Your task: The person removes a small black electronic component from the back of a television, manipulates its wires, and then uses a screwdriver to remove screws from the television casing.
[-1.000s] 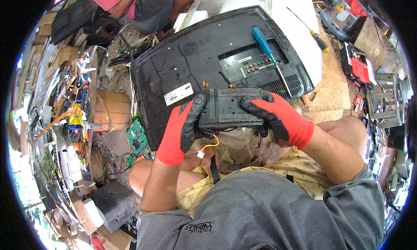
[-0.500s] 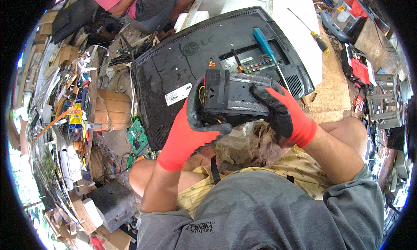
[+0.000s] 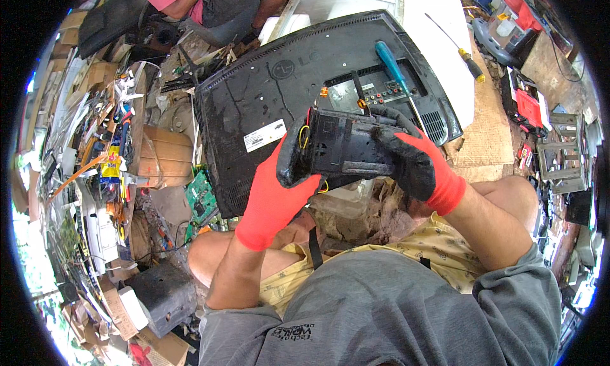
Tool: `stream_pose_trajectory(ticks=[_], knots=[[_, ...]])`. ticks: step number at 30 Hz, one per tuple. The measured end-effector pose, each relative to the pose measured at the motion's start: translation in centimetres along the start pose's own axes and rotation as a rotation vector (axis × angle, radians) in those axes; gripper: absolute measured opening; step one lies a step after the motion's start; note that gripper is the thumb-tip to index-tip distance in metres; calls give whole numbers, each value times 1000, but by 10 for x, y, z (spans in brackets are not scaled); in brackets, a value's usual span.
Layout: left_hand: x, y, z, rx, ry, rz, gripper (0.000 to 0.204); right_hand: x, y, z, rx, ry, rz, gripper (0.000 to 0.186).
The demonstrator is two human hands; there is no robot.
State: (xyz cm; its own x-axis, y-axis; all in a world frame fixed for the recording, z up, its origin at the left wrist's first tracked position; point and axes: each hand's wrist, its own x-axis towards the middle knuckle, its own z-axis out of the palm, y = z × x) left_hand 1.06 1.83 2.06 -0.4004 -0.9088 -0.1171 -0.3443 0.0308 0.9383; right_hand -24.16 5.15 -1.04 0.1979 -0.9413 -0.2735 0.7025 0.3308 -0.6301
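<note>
In front of me I hold a black box-shaped device [image 3: 351, 140] with thin yellow and red wires at its left end. My left hand [image 3: 279, 188], in a red glove with a black palm, closes round that left end. My right hand [image 3: 422, 162], gloved the same way, grips the opposite end. Under and beyond the device lies a large black television [image 3: 235, 102], its back facing up. A screwdriver with a teal handle [image 3: 391, 64] rests on the television near a recessed row of sockets [image 3: 381, 99]. Small orange connectors [image 3: 324, 92] show just above the device.
A yellow-and-black screwdriver [image 3: 470, 64] lies on a white panel [image 3: 438, 23] to the right, beside brown board [image 3: 483, 137]. Mixed scrap and a green circuit board [image 3: 202, 196] crowd the left. Another person [image 3: 184, 0] sits at the far left. A red-and-black case [image 3: 526, 102] stands right.
Both hands have turned the device, so a different face with slots now shows. My left thumb has shifted up along its end, and more yellow wire is visible.
</note>
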Motion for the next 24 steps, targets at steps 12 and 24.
stream_pose_trajectory(ticks=[12,24], knots=[[6,1,1,-271,93,15,38,5,-2,-15,-18,2,-92,45],[4,1,-6,-93,190,44,27,-5,3,-5,-319,53,-141,53]])
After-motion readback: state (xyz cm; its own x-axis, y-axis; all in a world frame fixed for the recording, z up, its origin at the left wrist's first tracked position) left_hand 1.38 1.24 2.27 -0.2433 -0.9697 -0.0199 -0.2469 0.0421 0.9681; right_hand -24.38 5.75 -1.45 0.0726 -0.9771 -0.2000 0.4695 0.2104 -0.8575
